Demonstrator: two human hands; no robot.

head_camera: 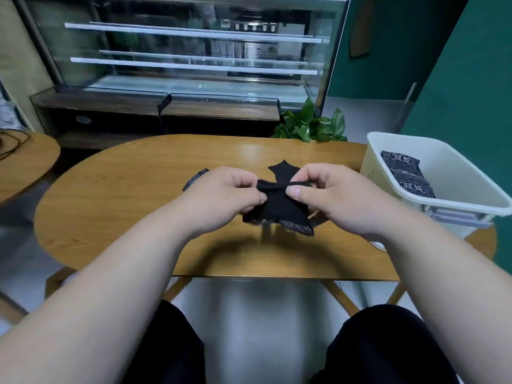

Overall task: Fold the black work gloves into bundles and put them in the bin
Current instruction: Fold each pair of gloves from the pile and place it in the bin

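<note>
glove [278, 207] above oval wood table [124, 189]; display case [194, 51] behind

Partly folded black work glove [279, 209], held above the desk [110, 217]; second glove [194, 180], apparently dotted, lies behind; folded bundles [407, 176] inside white bin [457, 167], right.

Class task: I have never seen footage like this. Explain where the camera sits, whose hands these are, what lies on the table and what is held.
No machine here: one camera worn on a person's head looks down at their own bare hands. The left hand and right hand both pinch a black work glove above a wooden table. Another glove lies on the table behind the left hand. At the right stands a white bin with folded gloves inside.
</note>
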